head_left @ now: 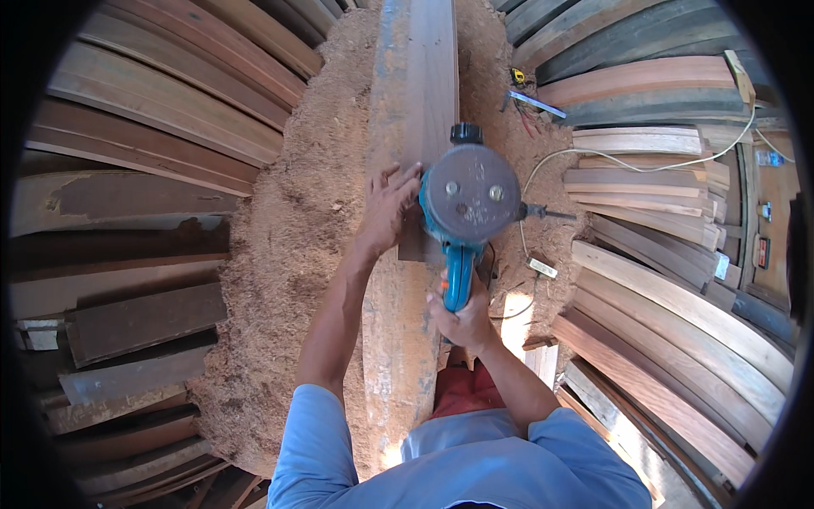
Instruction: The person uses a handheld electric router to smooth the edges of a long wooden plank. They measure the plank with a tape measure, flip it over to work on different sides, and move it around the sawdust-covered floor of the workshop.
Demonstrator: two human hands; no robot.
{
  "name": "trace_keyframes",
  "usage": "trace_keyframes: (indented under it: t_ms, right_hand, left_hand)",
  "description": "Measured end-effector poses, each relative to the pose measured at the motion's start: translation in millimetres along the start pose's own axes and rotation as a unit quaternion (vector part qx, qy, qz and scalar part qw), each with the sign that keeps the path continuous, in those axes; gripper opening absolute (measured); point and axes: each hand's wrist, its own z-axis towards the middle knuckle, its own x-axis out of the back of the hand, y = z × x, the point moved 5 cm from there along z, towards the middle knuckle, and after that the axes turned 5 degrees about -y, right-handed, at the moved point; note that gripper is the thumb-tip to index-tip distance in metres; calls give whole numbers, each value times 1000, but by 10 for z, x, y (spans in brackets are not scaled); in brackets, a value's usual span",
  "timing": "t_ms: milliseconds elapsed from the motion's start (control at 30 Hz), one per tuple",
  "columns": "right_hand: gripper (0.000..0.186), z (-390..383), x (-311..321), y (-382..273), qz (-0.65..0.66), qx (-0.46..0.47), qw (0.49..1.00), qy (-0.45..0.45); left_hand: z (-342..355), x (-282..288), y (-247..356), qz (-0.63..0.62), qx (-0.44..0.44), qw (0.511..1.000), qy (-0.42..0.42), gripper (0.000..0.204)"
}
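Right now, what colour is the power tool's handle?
The handle is teal blue, best seen in the head view.

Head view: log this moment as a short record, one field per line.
tool: blue power tool with a round grey cover and black knob
right hand: wrapped around the tool's handle
left hand: at the tool's left side; exact grip unclear
workpiece: brown board beneath the tool, on a worn beam
ground: wood shavings
surroundings: planks stacked on both sides
small item: yellow-black tape measure, right of the board
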Motion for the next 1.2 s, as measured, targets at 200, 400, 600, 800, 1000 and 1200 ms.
trace_keyframes:
  t_ms: [200, 400, 600, 800, 1000, 1200]
  right_hand:
    - [31, 814, 96, 7, -15, 11, 1000, -1]
    - [34, 1912, 420, -144, -71, 52, 996, 35]
    - [38, 1997, 415, -197, -58, 81, 993, 59]
    - [38, 1131, 236, -37, -27, 20, 999, 4]
    - [25, -525, -53, 181, -16, -12, 999, -33]
    - [25, -1103, -207, 75, -31, -2, 999, -28]
  left_hand:
    - [430, 171, -336, 48, 36, 990, 131, 44]
    - [-143, -68, -367, -269, 259, 927, 45, 51]
    - [-583, -185, -251, -278, 268, 919, 82, 57]
    - [-462, 117, 29, -26, 111, 987, 115, 58]
    - [-865, 17, 165, -128, 101, 976, 142, 51]
    - [-982, -409, -223, -371, 296, 874, 102, 62]
